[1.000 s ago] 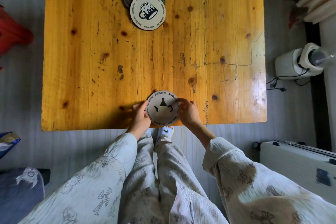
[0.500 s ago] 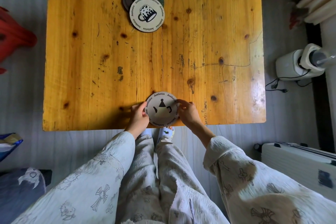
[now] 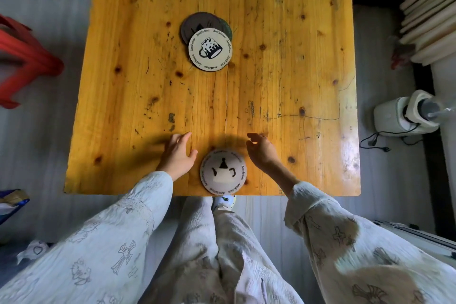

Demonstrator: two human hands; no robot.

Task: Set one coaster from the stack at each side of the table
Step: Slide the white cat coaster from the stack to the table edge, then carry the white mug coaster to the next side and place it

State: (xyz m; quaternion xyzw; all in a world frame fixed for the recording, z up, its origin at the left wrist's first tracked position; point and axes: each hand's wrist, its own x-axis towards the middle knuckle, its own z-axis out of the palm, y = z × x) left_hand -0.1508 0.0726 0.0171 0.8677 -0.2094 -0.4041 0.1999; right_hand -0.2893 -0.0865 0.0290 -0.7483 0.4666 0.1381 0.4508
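Grey planked floor all round, and I'm looking straight down on a knotty, scratched, honey-varnished pine tabletop. Big change from half a second back: both hands have let go of the teapot coaster, which they were pinching from either side. It now lies flat at the near edge of the tabletop, about midway along it, its rim just reaching the edge. It's a round cream disc, matte, with a black teapot drawing and lettering ringing the border.

My left hand sits just left of it, palm down, fingers loosely spread and empty; I can't tell whether the thumb still brushes the rim. My right hand hovers to the right, clear of the coaster, fingers relaxed and half curled, holding nothing.

Further up the middle of the tabletop, toward the far edge, the stack is unchanged: a cream mug coaster on top, slid off two dark round ones fanned beneath.

Pale crinkled sleeves with printed crosses. Red plastic stool off the left edge, a white appliance with a cord off the right.
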